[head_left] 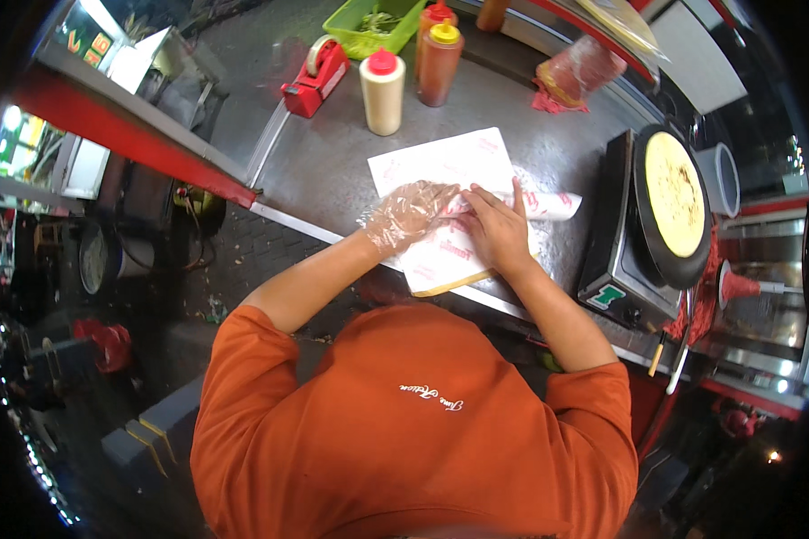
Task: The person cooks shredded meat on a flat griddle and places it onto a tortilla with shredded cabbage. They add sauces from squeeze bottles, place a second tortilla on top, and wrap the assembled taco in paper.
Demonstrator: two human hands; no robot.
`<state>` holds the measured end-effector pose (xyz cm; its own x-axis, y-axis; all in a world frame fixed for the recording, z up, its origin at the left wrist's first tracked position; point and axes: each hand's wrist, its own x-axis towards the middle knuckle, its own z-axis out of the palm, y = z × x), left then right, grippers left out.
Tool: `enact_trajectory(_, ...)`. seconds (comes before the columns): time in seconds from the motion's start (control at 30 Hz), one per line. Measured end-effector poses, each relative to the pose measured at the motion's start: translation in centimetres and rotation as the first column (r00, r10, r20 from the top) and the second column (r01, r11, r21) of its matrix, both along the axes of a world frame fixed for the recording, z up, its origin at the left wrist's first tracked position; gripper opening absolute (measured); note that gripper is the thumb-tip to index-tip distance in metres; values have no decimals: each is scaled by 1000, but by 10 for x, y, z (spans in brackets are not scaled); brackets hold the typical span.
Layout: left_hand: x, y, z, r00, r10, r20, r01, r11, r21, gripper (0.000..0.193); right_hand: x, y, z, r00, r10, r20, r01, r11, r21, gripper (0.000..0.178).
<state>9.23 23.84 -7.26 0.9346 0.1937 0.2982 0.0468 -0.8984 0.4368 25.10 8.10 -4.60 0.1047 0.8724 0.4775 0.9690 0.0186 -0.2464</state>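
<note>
White wrapping paper [445,162] with red print lies on the steel counter before me, its near part rolled around something long. One end of this paper roll [557,206] sticks out to the right. My left hand [415,212], in a clear plastic glove, is closed on the roll's left part. My bare right hand [502,232] grips the roll just beside it, fingers bent over the paper. What is inside the roll is hidden. A yellowish-brown edge [454,286] shows under the near paper sheets, at the counter's front.
Beyond the paper stand a cream-filled squeeze bottle [383,94], a reddish sauce bottle [441,67], a red tape dispenser [315,79] and a green basket [351,39]. On the right, a pan [649,238] holding a yellow crepe [675,193] sits on a stove [607,242].
</note>
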Motion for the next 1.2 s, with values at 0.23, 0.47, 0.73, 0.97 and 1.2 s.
enact_trajectory(0.23, -23, 0, -27, 989, 150, 3, -149, 984, -96, 51, -70, 85, 29, 742, 168, -648, 17, 963, 270, 27)
enact_trajectory(0.47, -21, -6, -48, 981, 59, 183, 49, 842, -537, 54, -135, 340, 3, -172, -304, -937, -4, 952, -308, 35)
enact_trajectory(0.73, -27, -1, -45, 992, 30, 120, -26, 999, -40, 64, -163, 346, -46, 628, -191, -754, 303, 953, 11, 14)
enact_trajectory(0.97, -27, 1, -41, 987, 34, 159, -42, 998, 51, 56, -112, 188, 25, 658, -45, -751, -33, 996, -89, 16)
enact_trajectory(1.2, -29, -6, -15, 985, 173, 8, -171, 980, -104, 53, -43, 26, 22, 671, -658, -342, 379, 701, -604, 43)
